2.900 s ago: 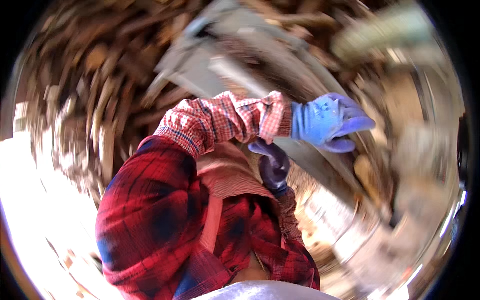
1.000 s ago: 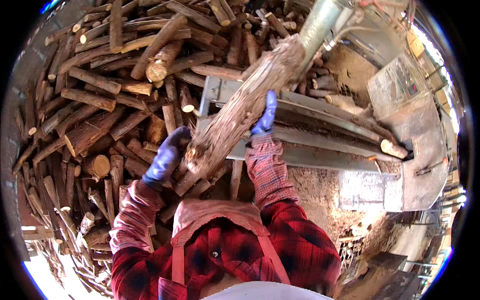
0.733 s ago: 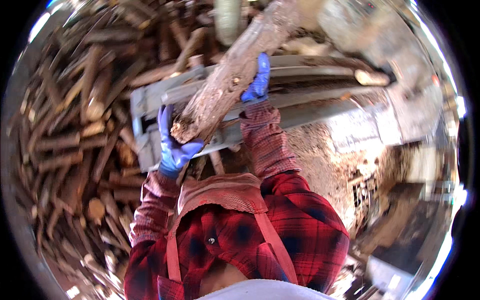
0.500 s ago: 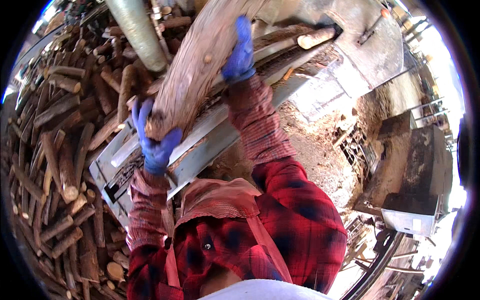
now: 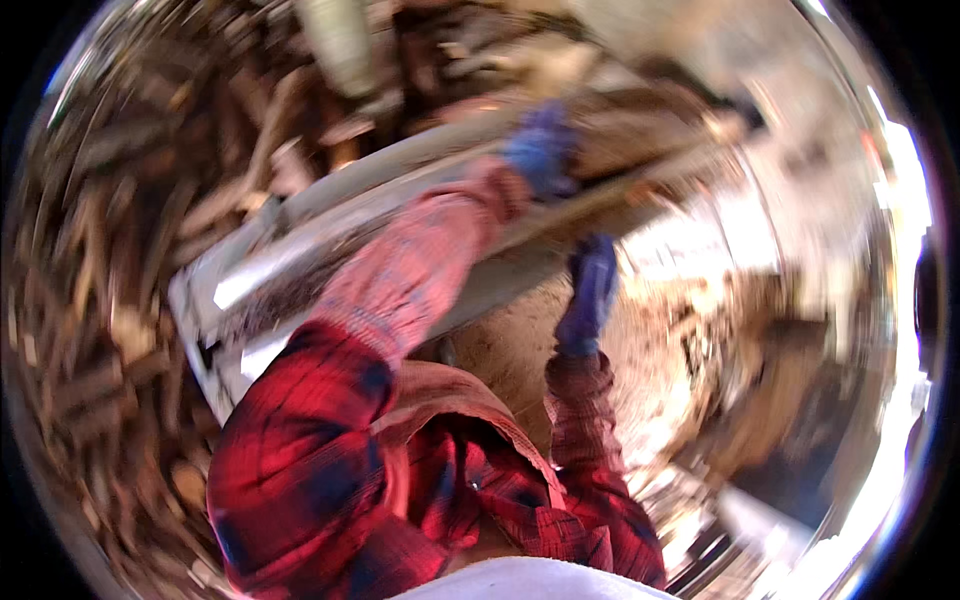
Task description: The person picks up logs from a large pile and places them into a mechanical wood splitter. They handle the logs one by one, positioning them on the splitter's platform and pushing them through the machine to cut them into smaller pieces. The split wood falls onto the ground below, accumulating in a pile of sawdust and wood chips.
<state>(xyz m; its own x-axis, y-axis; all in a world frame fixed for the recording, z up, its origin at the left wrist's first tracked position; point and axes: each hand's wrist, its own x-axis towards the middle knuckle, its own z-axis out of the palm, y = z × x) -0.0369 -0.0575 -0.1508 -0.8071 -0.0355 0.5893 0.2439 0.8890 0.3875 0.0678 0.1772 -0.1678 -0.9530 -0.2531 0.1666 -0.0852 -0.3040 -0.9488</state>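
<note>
The picture is heavily blurred by motion. My left hand (image 5: 541, 152), in a blue glove, reaches up and rests against a long brown log (image 5: 655, 125) that lies along the grey metal trough (image 5: 300, 250) of a machine. Blur hides its fingers, so I cannot tell whether they grip the log. My right hand (image 5: 591, 290), also gloved in blue, is lower, just under the trough's near edge. Its fingers point upward and hold nothing. Both sleeves are red plaid.
A big pile of split firewood (image 5: 100, 260) fills the left side. A pale pipe (image 5: 335, 40) rises at the top. Sawdust-covered ground (image 5: 650, 400) lies to the right, with dark machine parts (image 5: 800, 470) at the lower right.
The log I carried in both hands now lies along the trough. My right hand has come off it and dropped lower. The view has swung to the right.
</note>
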